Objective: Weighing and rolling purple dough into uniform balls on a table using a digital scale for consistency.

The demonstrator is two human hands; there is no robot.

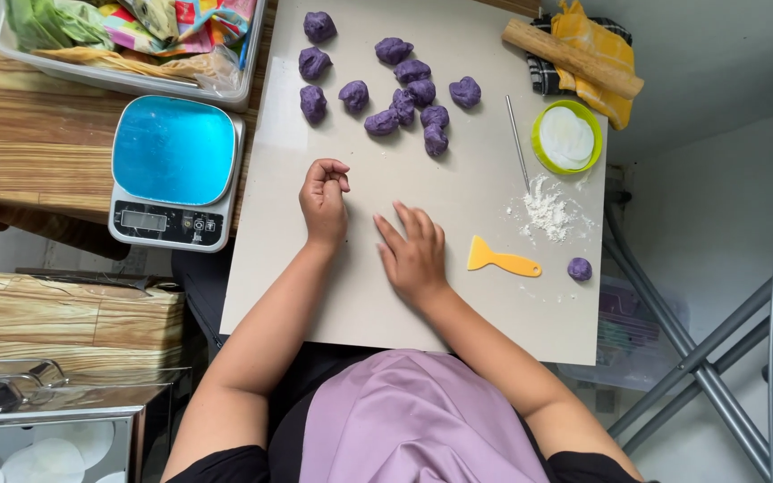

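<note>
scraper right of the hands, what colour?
Yellow-orange. The plastic scraper lies flat on the grey board, beside the right hand; the head view shows it clearly.

Purple dough lumps (404, 98) (one apart), yellow scraper (501, 260), green-rimmed bowl (566, 137), blue-topped scale (174, 170), grey board (458, 295).

Both hands forward on bare forearms: left hand (324, 199) curled loosely, right hand (415, 253) flat, fingers spread.

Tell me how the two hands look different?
The left hand is curled into a loose fist, while the right hand lies flat with fingers spread on the grey board. The left hand sits nearer the kitchen scale; the right hand sits nearer the yellow scraper. Both rest on the board, holding nothing that shows.
</note>
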